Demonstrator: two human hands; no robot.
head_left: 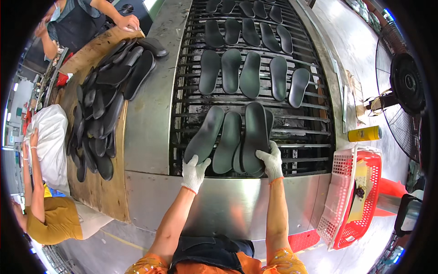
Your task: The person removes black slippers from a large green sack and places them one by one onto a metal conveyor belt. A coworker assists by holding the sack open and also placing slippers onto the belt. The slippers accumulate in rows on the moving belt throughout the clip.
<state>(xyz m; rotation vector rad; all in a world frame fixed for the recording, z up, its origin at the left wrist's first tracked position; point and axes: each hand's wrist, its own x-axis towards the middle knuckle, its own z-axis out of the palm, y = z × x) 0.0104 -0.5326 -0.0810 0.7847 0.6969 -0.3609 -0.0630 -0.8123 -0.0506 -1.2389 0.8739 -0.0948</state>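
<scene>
My left hand, in a white knit glove, touches the heel of a dark grey insole lying on the metal-bar conveyor. My right hand, also gloved, grips the heel ends of a small stack of dark insoles at the conveyor's near edge. Another insole lies between the two hands. Farther up the belt lie rows of several insoles, side by side.
A pile of dark insoles covers a wooden board at left, where two other people work. A red and a white basket stand at right, with a yellow can and a fan beyond.
</scene>
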